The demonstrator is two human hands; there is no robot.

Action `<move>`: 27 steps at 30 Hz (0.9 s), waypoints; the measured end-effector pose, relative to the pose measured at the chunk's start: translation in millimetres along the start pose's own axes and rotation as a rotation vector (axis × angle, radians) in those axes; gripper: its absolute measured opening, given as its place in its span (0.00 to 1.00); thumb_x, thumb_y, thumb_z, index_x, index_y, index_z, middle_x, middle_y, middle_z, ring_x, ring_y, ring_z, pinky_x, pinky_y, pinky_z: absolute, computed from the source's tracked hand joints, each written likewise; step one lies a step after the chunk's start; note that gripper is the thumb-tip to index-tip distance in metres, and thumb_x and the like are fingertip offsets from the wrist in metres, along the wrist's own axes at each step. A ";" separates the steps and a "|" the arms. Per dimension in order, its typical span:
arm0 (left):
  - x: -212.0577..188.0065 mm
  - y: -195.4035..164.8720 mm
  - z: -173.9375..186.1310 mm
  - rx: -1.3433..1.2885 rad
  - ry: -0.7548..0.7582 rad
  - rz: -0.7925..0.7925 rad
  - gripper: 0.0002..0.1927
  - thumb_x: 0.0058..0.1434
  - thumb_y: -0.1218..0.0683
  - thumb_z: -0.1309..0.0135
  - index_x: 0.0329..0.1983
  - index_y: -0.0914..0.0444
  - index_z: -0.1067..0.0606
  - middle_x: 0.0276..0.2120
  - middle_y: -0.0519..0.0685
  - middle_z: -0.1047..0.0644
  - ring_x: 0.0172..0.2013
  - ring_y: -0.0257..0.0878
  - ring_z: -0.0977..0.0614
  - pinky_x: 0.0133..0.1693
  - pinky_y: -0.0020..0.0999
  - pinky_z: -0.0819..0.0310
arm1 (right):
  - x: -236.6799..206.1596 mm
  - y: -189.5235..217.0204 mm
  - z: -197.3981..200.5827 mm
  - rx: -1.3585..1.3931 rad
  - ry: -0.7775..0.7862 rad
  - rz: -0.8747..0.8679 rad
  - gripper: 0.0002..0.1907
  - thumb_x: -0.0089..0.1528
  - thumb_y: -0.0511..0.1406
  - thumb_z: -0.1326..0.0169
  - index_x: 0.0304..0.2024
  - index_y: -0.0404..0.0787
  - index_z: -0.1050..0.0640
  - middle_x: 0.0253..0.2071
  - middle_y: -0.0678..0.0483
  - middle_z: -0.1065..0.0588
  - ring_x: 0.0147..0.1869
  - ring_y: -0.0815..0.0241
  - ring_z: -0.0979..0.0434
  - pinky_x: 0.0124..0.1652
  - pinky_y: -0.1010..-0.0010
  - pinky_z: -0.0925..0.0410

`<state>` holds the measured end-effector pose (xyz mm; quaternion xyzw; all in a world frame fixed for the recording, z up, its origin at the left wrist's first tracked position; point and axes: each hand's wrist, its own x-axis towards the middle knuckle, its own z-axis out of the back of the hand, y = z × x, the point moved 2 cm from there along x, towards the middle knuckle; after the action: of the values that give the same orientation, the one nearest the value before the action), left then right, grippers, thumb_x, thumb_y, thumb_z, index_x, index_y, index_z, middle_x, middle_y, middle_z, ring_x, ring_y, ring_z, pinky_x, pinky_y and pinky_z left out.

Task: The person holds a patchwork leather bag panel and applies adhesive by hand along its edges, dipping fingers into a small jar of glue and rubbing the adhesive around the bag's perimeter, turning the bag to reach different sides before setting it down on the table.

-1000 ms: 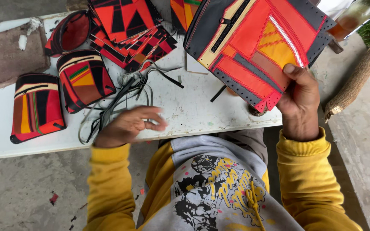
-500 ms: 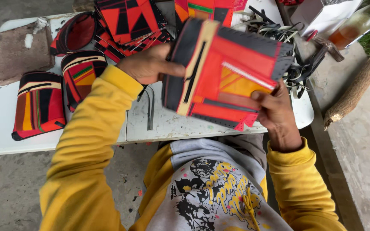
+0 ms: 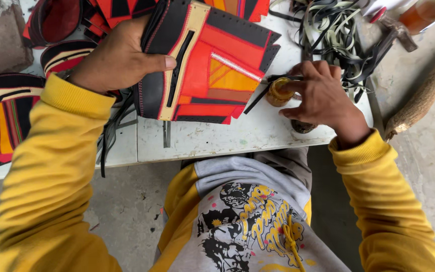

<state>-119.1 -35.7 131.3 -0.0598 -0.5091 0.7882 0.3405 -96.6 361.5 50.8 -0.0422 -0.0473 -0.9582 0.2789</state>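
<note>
Here, my left hand grips the patchwork leather panel upright, thumb pressed across it, while just right of it my right hand pinches a small amber jar.

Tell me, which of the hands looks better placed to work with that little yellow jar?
Probably the right hand: it already rests on the small yellow jar and pinches a dark stick-like tool there. The left hand is busy gripping the patchwork piece.

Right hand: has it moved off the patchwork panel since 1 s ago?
Yes. The right hand has left the patchwork panel and come down to the white table, at a small yellow jar. The left hand holds the panel.
</note>
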 end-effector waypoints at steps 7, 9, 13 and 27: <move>-0.6 40.7 -15.2 -0.406 -0.008 0.005 0.32 0.64 0.66 0.39 0.71 0.65 0.34 0.63 0.46 0.25 0.62 0.34 0.24 0.68 0.34 0.31 | 32.3 -2.3 -5.2 0.017 0.298 -0.033 0.28 0.43 0.52 0.29 0.44 0.55 0.14 0.57 0.59 0.30 0.62 0.48 0.40 0.54 0.53 0.48; -2.3 51.4 -19.8 -0.526 0.004 0.093 0.30 0.63 0.65 0.39 0.68 0.65 0.32 0.60 0.46 0.23 0.59 0.34 0.22 0.65 0.34 0.28 | 19.8 -7.8 4.4 0.045 0.186 -0.043 0.25 0.45 0.51 0.31 0.45 0.58 0.14 0.58 0.59 0.29 0.62 0.49 0.39 0.57 0.55 0.47; 1.0 59.2 -30.4 -0.535 0.035 0.176 0.29 0.60 0.64 0.37 0.65 0.65 0.30 0.57 0.46 0.22 0.57 0.34 0.21 0.63 0.34 0.27 | -16.6 -11.5 17.5 0.080 0.046 -0.012 0.23 0.45 0.46 0.30 0.45 0.58 0.14 0.60 0.55 0.29 0.64 0.48 0.38 0.60 0.53 0.48; 2.3 79.2 -65.9 -0.903 -0.099 0.053 0.31 0.60 0.60 0.36 0.67 0.65 0.30 0.58 0.49 0.21 0.57 0.39 0.20 0.62 0.34 0.27 | -85.4 -41.5 40.6 1.908 -0.474 0.125 0.37 0.68 0.41 0.42 0.76 0.45 0.41 0.60 0.39 0.26 0.59 0.46 0.23 0.60 0.55 0.28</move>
<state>-129.5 -3.9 33.8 -0.1776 -0.8159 0.4974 0.2354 -44.9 446.3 79.2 0.0072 -0.8530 -0.4687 0.2295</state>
